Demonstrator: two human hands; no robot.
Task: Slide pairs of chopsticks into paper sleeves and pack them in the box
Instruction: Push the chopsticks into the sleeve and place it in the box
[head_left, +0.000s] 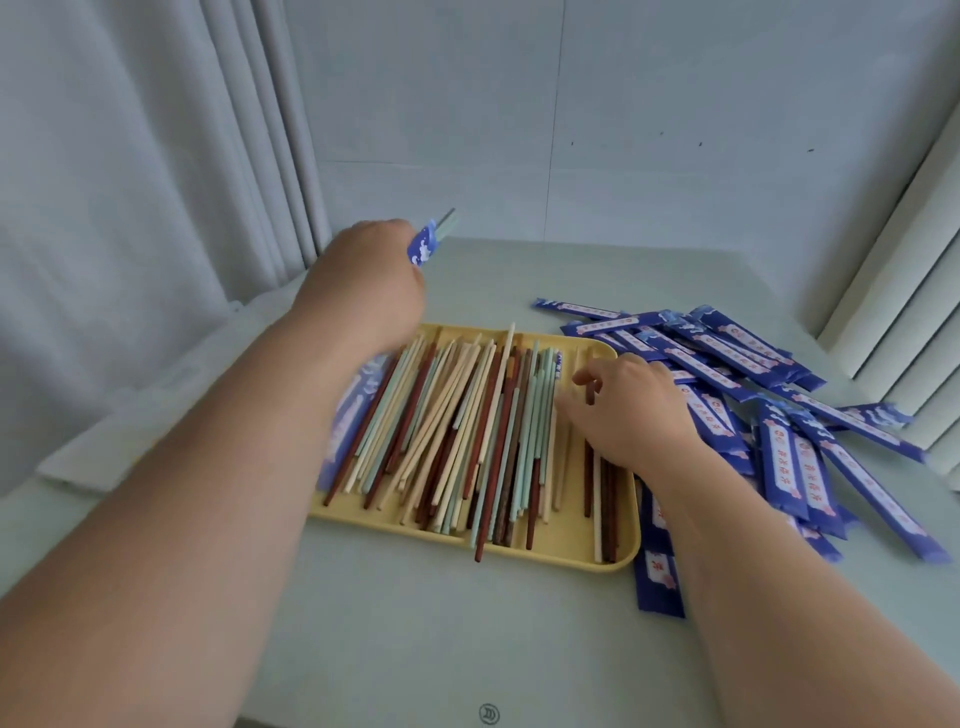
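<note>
A flat yellow plastic tray (571, 558) sits in the middle of a pale grey-green table (467, 649). The tray is full of long thin loose chopsticks (467, 426) in cream, mint green and dark brown. They lie side by side and on top of each other, mostly pointing away from the person.

The left hand (363, 291) is up past the far left corner of the tray. Its fingers are wrapped tight around one blue paper sleeve with white pictures (422, 248). The tips of two mint green sticks (445, 224) poke out of the top of that sleeve.

The right hand (634, 410) rests low on the right side of the tray. Its fingers (586, 375) are bent over some dark brown sticks there. I cannot tell if it really holds one or only touches them.

A big messy pile of blue paper sleeves with red writing (753, 364) lies on the table just to the right of the tray. Some touch the tray's edge. A few more blue sleeves (349, 421) lie at the tray's left side, partly under the left arm.

A white curtain (104, 208) hangs behind the table on the left.
</note>
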